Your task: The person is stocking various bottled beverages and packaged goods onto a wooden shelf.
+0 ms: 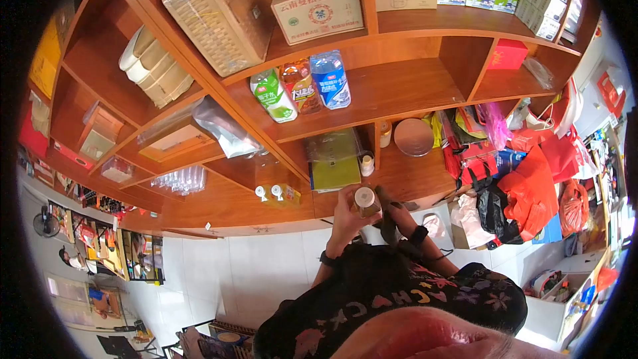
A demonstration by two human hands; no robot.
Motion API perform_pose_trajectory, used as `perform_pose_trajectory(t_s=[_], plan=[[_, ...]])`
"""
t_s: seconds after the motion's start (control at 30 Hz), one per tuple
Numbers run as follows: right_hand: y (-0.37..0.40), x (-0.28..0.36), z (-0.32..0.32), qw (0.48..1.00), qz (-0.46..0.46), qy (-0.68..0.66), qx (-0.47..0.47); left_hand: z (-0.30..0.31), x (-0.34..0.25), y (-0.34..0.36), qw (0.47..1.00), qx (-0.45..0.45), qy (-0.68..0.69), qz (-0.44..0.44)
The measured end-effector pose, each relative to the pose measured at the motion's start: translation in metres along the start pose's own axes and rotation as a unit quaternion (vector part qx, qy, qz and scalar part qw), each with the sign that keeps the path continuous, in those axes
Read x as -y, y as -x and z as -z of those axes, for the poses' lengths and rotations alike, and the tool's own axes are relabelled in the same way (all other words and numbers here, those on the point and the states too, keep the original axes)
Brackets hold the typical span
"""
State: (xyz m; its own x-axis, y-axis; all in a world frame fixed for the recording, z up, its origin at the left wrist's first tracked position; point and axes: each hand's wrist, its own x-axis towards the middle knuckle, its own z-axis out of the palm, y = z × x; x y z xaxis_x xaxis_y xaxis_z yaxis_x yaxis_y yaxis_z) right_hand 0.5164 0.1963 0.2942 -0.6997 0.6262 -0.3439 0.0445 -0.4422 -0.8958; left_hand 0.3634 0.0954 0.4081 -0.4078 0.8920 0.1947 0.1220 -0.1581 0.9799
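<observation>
My left hand (343, 221) is wrapped round a small clear jar with a pale round lid (365, 197), held in front of the wooden shelf unit. Brownish contents show through the jar's side. Close by on the right, my right hand (401, 218) grips a dark grey-brown cloth (385, 223), which hangs down beside the jar. A small white-capped bottle (367, 165) and a green flat package (335, 171) stand on the shelf just beyond my hands. Whether the cloth touches the jar cannot be told.
Three drink packs stand on the middle shelf, including a blue one (330, 80). Two white-capped yellowish bottles (287, 195) are at the left. Red plastic bags (531, 193) and a black bag (495, 209) crowd the right. A printed carton (319, 10) sits higher up.
</observation>
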Motion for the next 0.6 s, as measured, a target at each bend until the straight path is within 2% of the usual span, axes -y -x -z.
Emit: perform_pose_trajectory(t_s=[0.03, 0.07, 0.1, 0.17, 0.23, 0.37, 0.47, 0.57, 0.6], plan=[[-0.004, -0.006, 0.003, 0.989, 0.054, 0.140, 0.005, 0.002, 0.003, 0.002, 1.000, -0.005, 0.008, 0.003], [-0.011, -0.013, 0.010, 0.955, 0.109, 0.276, 0.010, 0.005, 0.003, 0.003, 1.000, -0.002, -0.009, 0.025], [-0.017, -0.022, 0.016, 0.899, 0.162, 0.407, 0.015, 0.008, 0.001, 0.005, 0.999, 0.000, -0.026, 0.048], [-0.027, -0.006, 0.000, 0.956, 0.126, 0.263, 0.013, 0.007, 0.005, 0.008, 0.996, -0.008, -0.030, 0.080], [-0.028, 0.024, -0.021, 0.929, 0.170, 0.323, 0.057, 0.007, 0.020, 0.012, 0.995, -0.029, -0.011, 0.100], [-0.012, 0.064, -0.049, 0.892, 0.267, 0.333, 0.151, 0.013, 0.016, 0.016, 0.997, -0.042, -0.031, 0.061], [-0.005, 0.087, -0.062, 0.867, 0.289, 0.376, 0.153, 0.012, 0.010, 0.021, 0.996, -0.052, -0.044, 0.060], [0.000, 0.106, -0.066, 0.873, 0.190, 0.408, 0.187, 0.017, 0.035, 0.028, 0.996, -0.025, -0.060, 0.063], [-0.004, 0.105, -0.064, 0.889, 0.149, 0.372, 0.220, 0.021, 0.042, 0.030, 0.995, -0.009, -0.060, 0.076]])
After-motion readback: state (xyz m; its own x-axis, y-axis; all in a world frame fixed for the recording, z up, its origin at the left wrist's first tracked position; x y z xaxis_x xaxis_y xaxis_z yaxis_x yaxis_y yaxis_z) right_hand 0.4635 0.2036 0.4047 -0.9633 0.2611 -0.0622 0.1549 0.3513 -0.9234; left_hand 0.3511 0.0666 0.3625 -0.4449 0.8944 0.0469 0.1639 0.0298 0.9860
